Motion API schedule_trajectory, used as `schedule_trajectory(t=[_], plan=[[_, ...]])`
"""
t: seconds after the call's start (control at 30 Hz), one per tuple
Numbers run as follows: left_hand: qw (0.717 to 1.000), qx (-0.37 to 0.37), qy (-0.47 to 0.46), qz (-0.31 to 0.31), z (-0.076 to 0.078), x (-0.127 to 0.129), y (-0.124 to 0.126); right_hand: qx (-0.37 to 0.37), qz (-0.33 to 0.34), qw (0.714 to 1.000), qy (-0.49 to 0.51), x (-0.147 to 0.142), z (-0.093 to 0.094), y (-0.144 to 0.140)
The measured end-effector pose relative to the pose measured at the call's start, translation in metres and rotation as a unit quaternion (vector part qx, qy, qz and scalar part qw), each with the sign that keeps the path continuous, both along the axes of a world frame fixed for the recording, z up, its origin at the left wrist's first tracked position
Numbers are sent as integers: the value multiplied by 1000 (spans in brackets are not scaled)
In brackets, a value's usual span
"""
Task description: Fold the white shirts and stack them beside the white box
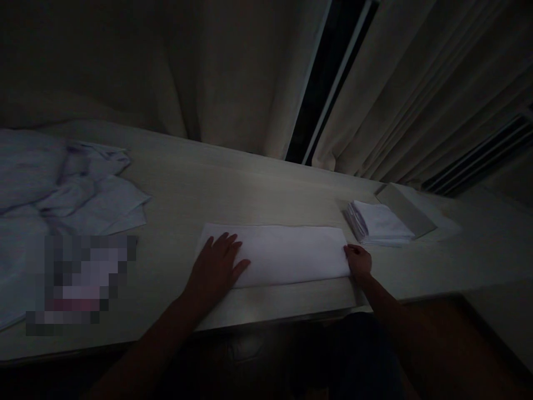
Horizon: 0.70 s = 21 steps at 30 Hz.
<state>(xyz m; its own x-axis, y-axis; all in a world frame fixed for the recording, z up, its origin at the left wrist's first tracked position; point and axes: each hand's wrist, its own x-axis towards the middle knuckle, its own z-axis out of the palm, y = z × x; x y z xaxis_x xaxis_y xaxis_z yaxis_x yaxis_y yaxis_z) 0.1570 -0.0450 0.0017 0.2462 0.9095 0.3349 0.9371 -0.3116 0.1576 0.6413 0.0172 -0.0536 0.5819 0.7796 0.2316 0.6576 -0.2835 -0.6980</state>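
One white cloth (287, 255) lay folded nearer the counter (266, 194)'s front edge | left hand (219, 261) rested open on it | right hand (358, 261) pinched its right end | one folded bundle (385, 222) nearer the back edge

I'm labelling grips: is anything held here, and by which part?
The right hand seems to pinch the folded white cloth by its right edge; the left hand only rests on the left end.
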Motion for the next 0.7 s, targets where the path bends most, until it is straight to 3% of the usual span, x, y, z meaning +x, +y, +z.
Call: schedule_trajectory(t=[0.2, 0.7], plan=[[997, -63, 36, 6, -18, 7, -13, -5, 3, 1000, -16, -1, 2, 0], [996, -66, 22, 57, -24, -17, 0, -43, -8, 997, -61, -1, 2, 1]])
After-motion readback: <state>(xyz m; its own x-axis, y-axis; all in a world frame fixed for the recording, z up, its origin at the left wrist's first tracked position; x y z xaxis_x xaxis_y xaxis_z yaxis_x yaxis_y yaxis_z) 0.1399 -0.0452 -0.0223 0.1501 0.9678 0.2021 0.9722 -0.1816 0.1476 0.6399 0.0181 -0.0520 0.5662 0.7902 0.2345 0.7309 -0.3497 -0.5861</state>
